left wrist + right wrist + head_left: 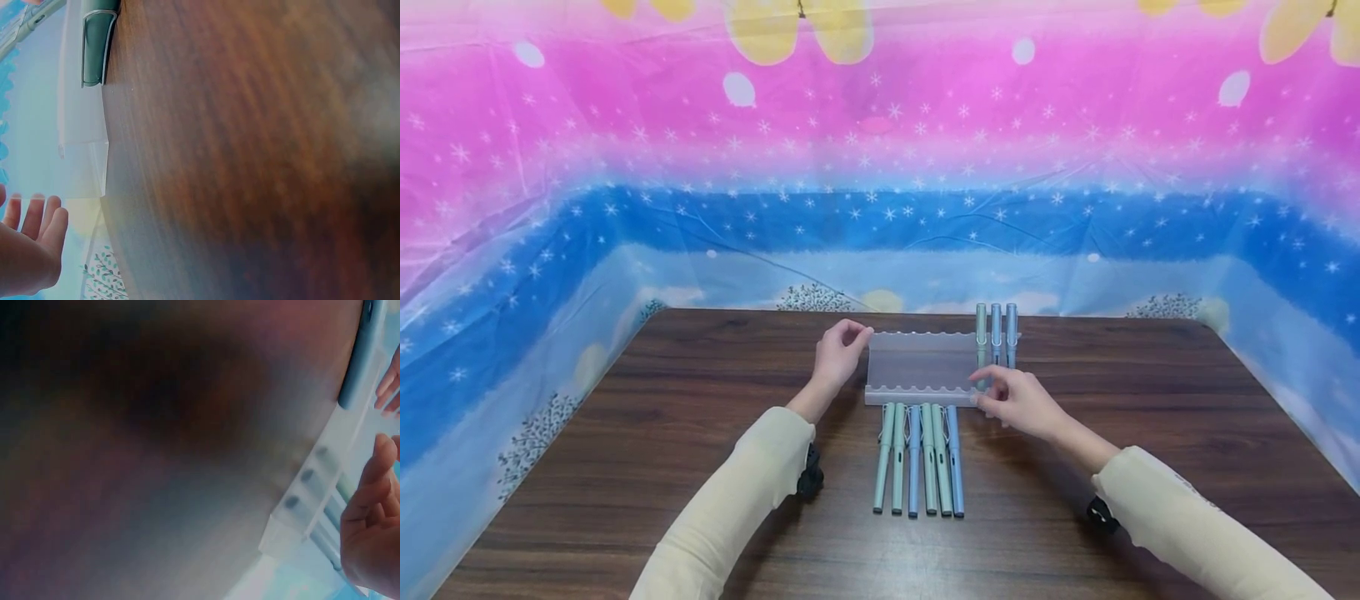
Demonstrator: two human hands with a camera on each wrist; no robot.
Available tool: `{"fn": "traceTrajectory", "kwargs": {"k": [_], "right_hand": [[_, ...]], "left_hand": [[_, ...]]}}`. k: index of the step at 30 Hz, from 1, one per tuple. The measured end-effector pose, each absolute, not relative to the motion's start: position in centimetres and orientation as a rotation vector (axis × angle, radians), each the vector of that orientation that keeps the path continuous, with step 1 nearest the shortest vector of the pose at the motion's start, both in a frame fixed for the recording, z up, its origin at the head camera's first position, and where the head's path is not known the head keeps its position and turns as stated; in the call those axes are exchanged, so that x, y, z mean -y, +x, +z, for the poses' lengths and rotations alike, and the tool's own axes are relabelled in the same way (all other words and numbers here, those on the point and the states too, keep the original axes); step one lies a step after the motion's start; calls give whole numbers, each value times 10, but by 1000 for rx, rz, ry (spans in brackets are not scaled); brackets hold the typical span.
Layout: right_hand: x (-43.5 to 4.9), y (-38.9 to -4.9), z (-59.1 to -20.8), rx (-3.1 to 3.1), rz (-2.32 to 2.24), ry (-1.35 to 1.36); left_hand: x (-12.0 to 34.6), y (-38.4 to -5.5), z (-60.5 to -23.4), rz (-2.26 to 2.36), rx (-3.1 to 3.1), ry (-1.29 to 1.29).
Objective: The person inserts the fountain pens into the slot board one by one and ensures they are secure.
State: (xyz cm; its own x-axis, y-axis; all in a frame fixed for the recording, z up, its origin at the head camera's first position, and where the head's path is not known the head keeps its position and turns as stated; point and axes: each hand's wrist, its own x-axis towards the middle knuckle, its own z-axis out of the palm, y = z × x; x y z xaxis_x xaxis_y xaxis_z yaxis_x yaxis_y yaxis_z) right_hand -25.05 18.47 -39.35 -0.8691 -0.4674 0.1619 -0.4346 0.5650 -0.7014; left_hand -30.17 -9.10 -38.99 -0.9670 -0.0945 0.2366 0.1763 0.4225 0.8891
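We are looking at a translucent rack [917, 362] with scalloped edges, standing toward the far side of a dark wooden table [700, 367]. At its left end we are seeing the left hand [837, 354] touching the upper corner, its fingers reaching out fairly straight and loose; we cannot tell how firmly they are pressing. At the right end the right hand [1026, 404] is hovering by the rack's front edge, thumb and forefinger bent but parted, with nothing plainly caught between them; we cannot tell whether a fingertip is grazing the rack or the nearest pen. Beside that hand, a green pen [981, 323] and two blue pens [996, 321] are leaning side by side in the rightmost slots, clips uppermost. In front of the rack, six loose pens [913, 467] are lying in a row, four green and two blue, their clip ends pointing toward it. We are also noticing pale sleeves [730, 492] covering both forearms, and a pink-and-blue patterned cloth [880, 217] hanging behind the table.
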Motion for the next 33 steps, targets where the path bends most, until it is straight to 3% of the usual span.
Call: {"fn": "traceTrajectory", "kwargs": {"k": [11,25,33], "right_hand": [[-171,-241,-401,-2617,-1071,-779],[-153,-230,-400,-2994,-642,-745],[-156,-232,-401,-2972,-657,-771]], "left_hand": [[91,-302,-389,-1555,2430,-73],[90,-302,-390,-1532,2430,-70],[90,-303,-389,-1516,2428,-68]]}}
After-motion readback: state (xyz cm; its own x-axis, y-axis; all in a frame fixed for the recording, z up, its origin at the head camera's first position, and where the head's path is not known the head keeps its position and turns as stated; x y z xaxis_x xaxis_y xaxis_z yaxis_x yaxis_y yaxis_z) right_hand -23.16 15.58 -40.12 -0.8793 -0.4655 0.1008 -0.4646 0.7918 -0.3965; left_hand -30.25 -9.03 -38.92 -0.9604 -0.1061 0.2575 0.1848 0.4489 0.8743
